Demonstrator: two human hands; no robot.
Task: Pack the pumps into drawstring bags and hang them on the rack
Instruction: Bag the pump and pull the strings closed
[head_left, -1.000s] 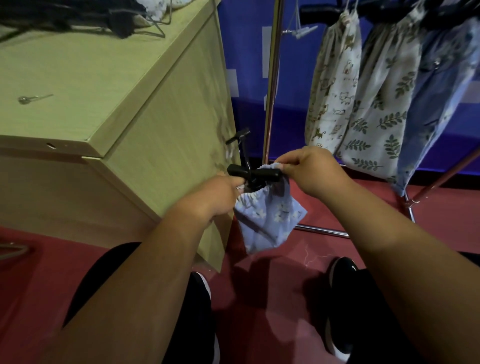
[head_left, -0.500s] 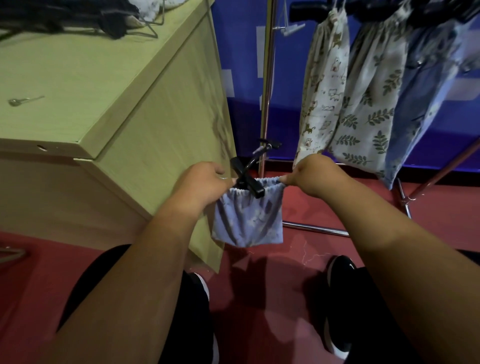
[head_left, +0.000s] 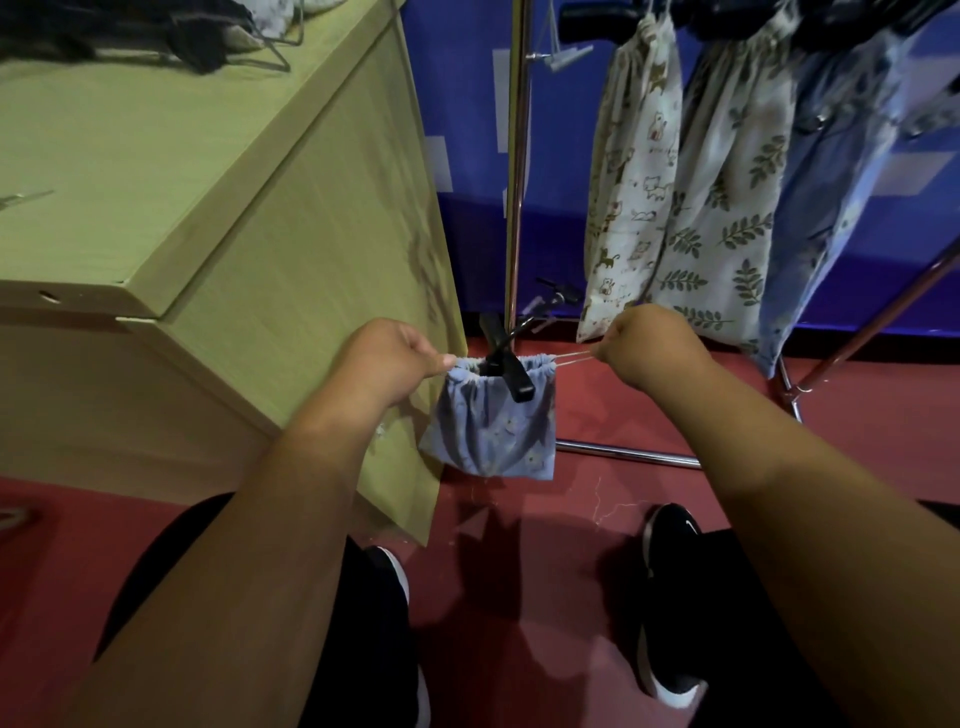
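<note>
Cabinet (head_left: 208, 218), pale wood, fills the left of the view. Dark cloth and a wire hanger (head_left: 270, 49) lie at the far edge of its top.

Red floor (head_left: 545, 571) below, with both my black shoes (head_left: 670, 597) on it. Blue wall (head_left: 462, 104) behind.

Rack (head_left: 515, 156): chrome upright just right of the cabinet's corner, base bar lying along the floor. Three bags hang side by side from its upper part: cat-print bag (head_left: 634, 182), leaf-print bag (head_left: 727, 218), plain blue bag (head_left: 831, 218) farthest right.

Both my forearms reach forward, hands level with each other. Left hand (head_left: 387, 358): fingers curled, pinching the cord right at the left end of the bag's mouth. Right hand (head_left: 644, 343): fist closed, pinching the drawstring (head_left: 571, 357), which runs taut from my fingers to the right end of the mouth.

Small blue drawstring bag (head_left: 488, 431) hangs in the air between my two hands, in front of the cabinet's near corner and off the floor. Its mouth is gathered into pleats.

Pump (head_left: 511, 371): body inside the bag; black handle sticks out through the gathered mouth, tilted. A thin part of it reaches up toward the rack's upright; detail there is too small to read.
</note>
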